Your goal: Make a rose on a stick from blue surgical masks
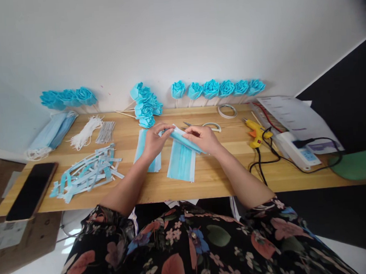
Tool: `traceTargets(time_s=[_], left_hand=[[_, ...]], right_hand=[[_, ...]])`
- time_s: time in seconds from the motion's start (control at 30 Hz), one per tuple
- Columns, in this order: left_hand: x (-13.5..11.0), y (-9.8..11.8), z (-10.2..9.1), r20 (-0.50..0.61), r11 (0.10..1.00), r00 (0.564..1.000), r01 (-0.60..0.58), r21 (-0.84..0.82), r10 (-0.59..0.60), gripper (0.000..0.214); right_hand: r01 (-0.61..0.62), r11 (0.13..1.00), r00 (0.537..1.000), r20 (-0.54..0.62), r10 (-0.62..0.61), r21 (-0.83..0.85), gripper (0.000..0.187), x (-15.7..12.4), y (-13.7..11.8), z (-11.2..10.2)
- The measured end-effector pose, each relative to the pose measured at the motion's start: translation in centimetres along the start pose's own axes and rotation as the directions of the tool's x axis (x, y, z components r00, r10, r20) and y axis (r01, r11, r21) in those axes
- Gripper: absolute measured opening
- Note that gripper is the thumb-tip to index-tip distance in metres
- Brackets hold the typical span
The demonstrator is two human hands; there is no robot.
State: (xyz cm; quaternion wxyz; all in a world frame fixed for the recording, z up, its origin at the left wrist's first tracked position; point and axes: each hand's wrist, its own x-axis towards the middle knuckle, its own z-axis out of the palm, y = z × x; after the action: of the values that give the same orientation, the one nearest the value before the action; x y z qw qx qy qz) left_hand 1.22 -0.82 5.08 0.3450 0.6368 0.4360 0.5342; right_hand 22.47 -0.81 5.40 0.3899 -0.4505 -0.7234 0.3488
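My left hand and my right hand both pinch a folded strip of blue mask fabric above the wooden table. The fingers of each hand are closed on one end of the strip. Under the hands lie a flat blue mask piece and a second one to its left. A pair of scissors rests just behind my right hand.
Blue fabric roses lean on the wall; more roses at the left and a bunch in the middle. Cut strips, ear loops, stacked masks, a phone, yellow glue gun, power strip.
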Motion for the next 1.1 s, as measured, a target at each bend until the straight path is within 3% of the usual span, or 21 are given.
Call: traceTargets(time_s=[0.47, 0.8, 0.97, 1.1], left_hand=[[-0.1, -0.3, 0.7, 0.074, 0.989, 0.987, 0.143, -0.04, -0.14, 0.008], [-0.6, -0.7, 0.9, 0.195, 0.983, 0.966, 0.182, -0.035, -0.172, 0.032], [-0.7, -0.9, 1.0, 0.19, 0.978, 0.963, 0.204, -0.041, -0.193, 0.037], [-0.5, -1.1, 1.0, 0.131, 0.984, 0.981, 0.153, -0.095, -0.14, 0.031]], right_hand=[[0.068, 0.996, 0.998, 0.004, -0.068, -0.06, 0.026, -0.2, 0.1, 0.3], [0.171, 0.981, 0.984, 0.071, -0.165, -0.088, 0.021, -0.2, 0.1, 0.4], [0.16, 0.985, 0.986, 0.056, -0.157, -0.066, 0.02, -0.1, 0.4, 0.5], [0.128, 0.991, 0.992, 0.018, -0.127, -0.048, 0.021, -0.2, 0.5, 0.5]])
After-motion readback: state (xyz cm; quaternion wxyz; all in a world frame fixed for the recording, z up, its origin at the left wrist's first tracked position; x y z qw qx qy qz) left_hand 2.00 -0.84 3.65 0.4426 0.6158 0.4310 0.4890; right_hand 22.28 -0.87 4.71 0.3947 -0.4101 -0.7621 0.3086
